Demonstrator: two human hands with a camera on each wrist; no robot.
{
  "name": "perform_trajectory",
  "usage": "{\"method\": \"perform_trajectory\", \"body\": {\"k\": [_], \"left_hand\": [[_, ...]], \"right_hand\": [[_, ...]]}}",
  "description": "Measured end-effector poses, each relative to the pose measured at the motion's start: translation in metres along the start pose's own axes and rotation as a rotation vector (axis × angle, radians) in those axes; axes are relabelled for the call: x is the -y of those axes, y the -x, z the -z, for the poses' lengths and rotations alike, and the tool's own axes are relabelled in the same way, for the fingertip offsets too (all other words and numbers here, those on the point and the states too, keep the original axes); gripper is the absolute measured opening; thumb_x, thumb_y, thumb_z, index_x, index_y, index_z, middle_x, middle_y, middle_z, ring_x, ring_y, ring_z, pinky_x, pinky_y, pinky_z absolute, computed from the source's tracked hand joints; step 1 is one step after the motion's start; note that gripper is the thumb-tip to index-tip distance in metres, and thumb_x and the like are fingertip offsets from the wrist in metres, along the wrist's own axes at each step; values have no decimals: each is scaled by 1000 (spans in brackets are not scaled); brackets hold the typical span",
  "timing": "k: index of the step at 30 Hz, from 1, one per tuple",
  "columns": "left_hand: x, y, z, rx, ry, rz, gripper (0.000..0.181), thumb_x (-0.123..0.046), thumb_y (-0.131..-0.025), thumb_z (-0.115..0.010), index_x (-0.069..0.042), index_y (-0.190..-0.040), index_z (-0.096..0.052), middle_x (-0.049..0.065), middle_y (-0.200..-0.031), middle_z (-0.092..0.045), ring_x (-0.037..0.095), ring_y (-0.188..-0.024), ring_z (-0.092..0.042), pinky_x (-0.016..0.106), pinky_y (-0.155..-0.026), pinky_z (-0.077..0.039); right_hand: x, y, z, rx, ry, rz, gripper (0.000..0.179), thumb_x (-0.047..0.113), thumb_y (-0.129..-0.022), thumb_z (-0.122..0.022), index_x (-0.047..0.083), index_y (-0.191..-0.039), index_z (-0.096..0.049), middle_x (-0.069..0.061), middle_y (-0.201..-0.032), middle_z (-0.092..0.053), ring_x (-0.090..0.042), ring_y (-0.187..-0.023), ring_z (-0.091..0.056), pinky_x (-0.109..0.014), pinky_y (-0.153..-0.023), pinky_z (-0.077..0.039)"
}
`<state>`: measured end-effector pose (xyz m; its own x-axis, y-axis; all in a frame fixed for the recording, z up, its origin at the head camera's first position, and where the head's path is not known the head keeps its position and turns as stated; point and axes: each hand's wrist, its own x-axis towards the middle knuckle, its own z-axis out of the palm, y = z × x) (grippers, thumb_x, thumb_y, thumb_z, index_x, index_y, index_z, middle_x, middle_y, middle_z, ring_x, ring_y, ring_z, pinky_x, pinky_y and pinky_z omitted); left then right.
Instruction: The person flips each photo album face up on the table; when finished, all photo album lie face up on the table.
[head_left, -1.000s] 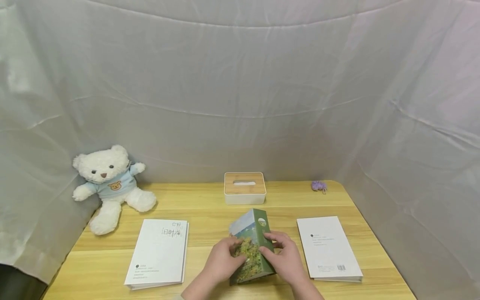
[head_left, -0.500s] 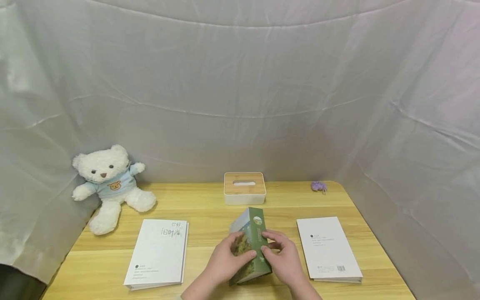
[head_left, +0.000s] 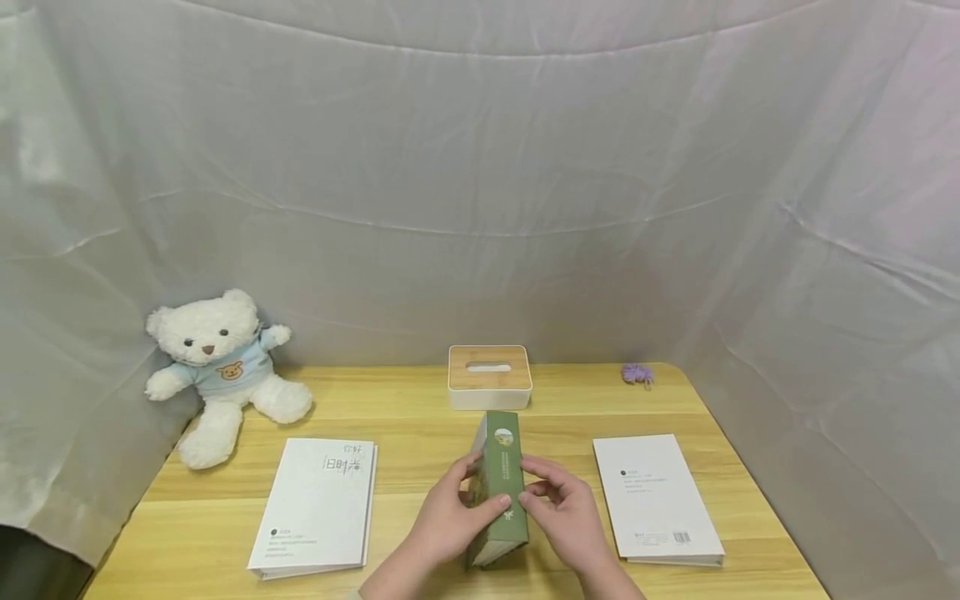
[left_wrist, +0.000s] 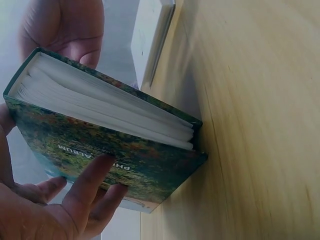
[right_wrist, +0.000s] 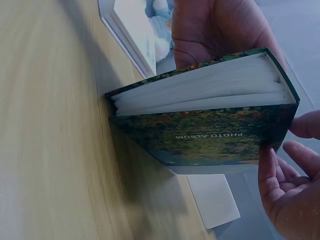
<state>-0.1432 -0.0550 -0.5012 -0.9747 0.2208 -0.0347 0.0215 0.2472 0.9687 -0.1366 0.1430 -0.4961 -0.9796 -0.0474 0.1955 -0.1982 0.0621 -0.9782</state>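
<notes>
A thick photo album [head_left: 504,467] with a green spine stands on its opening edge in the middle of the table, spine up. My left hand [head_left: 453,517] grips it from the left, thumb over the spine and fingers against the painted cover [left_wrist: 100,130]. From the other side my right hand [head_left: 566,508] holds the upper part, its thumb by the spine edge and its fingertips [right_wrist: 267,155] on the cover. White page edges [right_wrist: 200,90] show between the covers in the right wrist view. The lower edges of the covers touch the wood.
A white album [head_left: 318,504] lies left and another white album [head_left: 660,500] lies right. Behind the hands stands a tissue box [head_left: 489,375]. A white teddy bear [head_left: 225,367] sits at the back left; a small purple bundle [head_left: 637,373] lies at the back right.
The green photo album has turned from leaning with its painted cover showing to nearly upright, spine facing up. It shifted slightly left. My left thumb has moved onto the spine.
</notes>
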Motion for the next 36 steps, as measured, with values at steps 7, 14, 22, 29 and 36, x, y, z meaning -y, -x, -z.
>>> {"method": "perform_trajectory", "body": {"k": [7,14,22,29,36], "left_hand": [[-2,1,0,-45,-17,-24,99,-35,-88,-87,0,-163,-33,38,-156,-36,41,-108,-64,44,-78,-64],[-3,0,-1,-35,59,-34,110,-30,-86,-90,-2,-167,-21,40,-157,-31,39,-109,-67,38,-79,-64],[-9,2,2,-37,18,18,113,-33,-86,-89,8,-164,-19,37,-148,-47,43,-113,-67,51,-85,-63],[-19,6,6,-79,-164,63,119,-51,-81,-90,10,-161,-26,35,-136,-61,46,-116,-66,64,-92,-57],[-21,6,7,-81,-160,15,105,-42,-79,-91,4,-157,-38,16,-120,-70,25,-99,-68,50,-86,-59]], "right_hand": [[-2,0,-1,74,-33,5,42,-11,-89,-73,-12,-130,-66,-30,-144,-59,-19,-100,-68,-24,-89,-58],[-6,1,-2,114,-55,-12,37,-11,-92,-70,-12,-129,-66,-32,-139,-61,-17,-104,-69,-27,-92,-59],[-8,2,0,197,-105,-76,41,-6,-97,-65,-22,-134,-56,-41,-133,-59,-11,-97,-72,-29,-88,-61],[-12,1,1,214,-38,-197,40,8,-102,-66,-17,-133,-61,-27,-127,-67,-12,-92,-71,-34,-85,-61],[-21,3,-1,336,-29,-198,40,8,-104,-65,-16,-136,-60,-23,-129,-67,-14,-93,-73,-33,-83,-61]]}}
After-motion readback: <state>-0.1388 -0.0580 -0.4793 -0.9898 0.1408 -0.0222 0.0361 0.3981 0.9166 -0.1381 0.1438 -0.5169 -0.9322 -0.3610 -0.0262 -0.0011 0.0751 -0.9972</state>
